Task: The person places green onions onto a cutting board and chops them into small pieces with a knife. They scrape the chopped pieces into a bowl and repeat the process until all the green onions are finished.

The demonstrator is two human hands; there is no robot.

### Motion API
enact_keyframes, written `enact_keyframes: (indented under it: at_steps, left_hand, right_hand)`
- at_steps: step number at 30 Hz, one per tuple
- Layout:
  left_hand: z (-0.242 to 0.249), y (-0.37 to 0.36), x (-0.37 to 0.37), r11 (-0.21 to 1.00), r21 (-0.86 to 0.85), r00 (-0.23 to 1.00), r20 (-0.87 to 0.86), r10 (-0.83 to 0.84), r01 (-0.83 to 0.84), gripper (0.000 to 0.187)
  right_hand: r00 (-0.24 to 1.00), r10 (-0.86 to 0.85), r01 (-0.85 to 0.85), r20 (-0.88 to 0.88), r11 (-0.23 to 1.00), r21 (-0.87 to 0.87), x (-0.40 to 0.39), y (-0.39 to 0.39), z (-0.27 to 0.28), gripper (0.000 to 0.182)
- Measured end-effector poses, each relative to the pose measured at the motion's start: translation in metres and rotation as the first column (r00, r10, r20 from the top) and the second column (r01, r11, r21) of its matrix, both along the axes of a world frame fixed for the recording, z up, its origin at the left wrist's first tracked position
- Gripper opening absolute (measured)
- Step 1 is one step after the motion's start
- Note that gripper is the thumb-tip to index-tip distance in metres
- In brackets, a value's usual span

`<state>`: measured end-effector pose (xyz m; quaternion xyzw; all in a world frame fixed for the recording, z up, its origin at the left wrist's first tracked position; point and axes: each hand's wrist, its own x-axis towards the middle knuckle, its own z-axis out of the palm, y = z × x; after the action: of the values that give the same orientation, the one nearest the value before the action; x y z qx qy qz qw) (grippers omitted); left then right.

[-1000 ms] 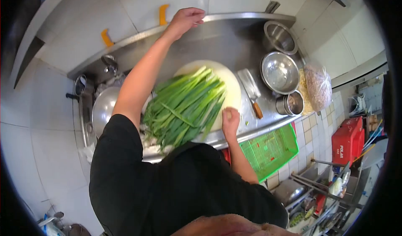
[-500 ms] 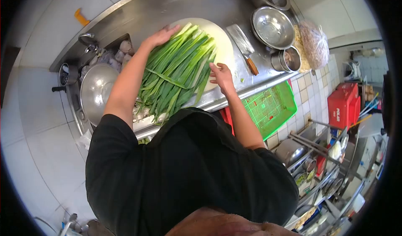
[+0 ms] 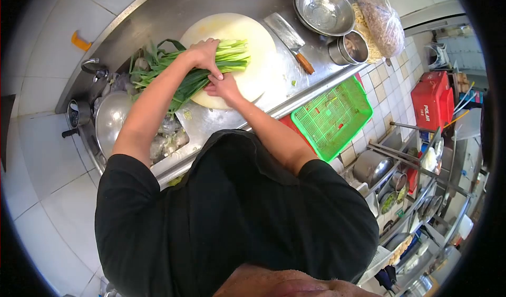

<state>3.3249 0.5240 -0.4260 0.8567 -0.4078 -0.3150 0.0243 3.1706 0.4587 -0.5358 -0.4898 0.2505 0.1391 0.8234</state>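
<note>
A bunch of long, flat, leek-like greens (image 3: 230,51) lies gathered across the round white cutting board (image 3: 258,80), pale ends to the right. Its leaf tips trail left over the sink. My left hand (image 3: 204,54) is wrapped over the bunch from above. From the near side my right hand (image 3: 225,87) presses against it, fingers curled and partly hidden by the leaves and my left hand. To the right of the board a cleaver (image 3: 284,31) with a wooden handle lies flat on the steel counter.
A metal bowl (image 3: 112,118) and bagged items (image 3: 167,139) fill the sink beside the tap (image 3: 95,69). Steel bowls (image 3: 324,9), a small pot (image 3: 349,49) and a tied plastic bag (image 3: 383,28) stand at the right. Below the counter edge sits a green basket (image 3: 334,117).
The spread greens are now squeezed into a narrower bunch and turned, with their leaves pointing left. Both hands have come together around them. The view has shifted slightly.
</note>
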Motion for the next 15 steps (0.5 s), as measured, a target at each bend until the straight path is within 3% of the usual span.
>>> enact_keyframes:
  at_steps: [2,4,6,8,10,12,14,15]
  left_hand:
    - [-0.006,0.006,-0.018,0.998,-0.043,0.992,0.122,0.043,-0.038,0.133]
    - [-0.007,0.009,-0.039,0.995,-0.078,0.968,0.239,0.078,-0.061,0.134]
    - [-0.014,0.014,-0.055,0.989,-0.127,0.946,0.303,0.112,-0.076,0.131]
    - [-0.011,0.012,-0.067,0.986,-0.133,0.935,0.325,0.143,-0.105,0.129]
    - [-0.010,0.013,-0.073,0.979,-0.162,0.931,0.320,0.174,-0.127,0.132]
    - [-0.011,0.013,-0.079,0.970,-0.192,0.929,0.309,0.205,-0.150,0.135]
    - [-0.013,0.017,-0.079,0.974,-0.172,0.924,0.328,0.197,-0.146,0.138]
    - [-0.013,0.020,-0.075,0.977,-0.161,0.921,0.342,0.189,-0.141,0.139]
  right_hand:
    - [0.977,0.203,-0.210,-0.062,0.970,-0.121,-0.013,-0.036,0.014,0.027]
    - [0.890,0.443,-0.457,-0.111,0.863,-0.214,-0.023,-0.082,0.026,0.028]
    - [0.868,0.480,-0.481,-0.126,0.754,-0.448,-0.032,-0.123,0.052,0.030]
    - [0.996,0.093,-0.086,-0.010,0.859,-0.505,-0.021,-0.156,0.056,0.032]
    - [0.927,-0.262,0.356,0.269,0.841,-0.407,0.003,-0.163,0.054,0.049]
    - [0.958,0.120,0.075,0.260,0.771,-0.632,0.032,-0.142,0.037,0.062]
    - [0.864,0.477,-0.163,0.158,0.564,-0.809,0.053,-0.115,0.020,0.076]
    - [0.886,0.433,-0.187,0.165,0.659,-0.728,0.055,-0.115,0.025,0.083]
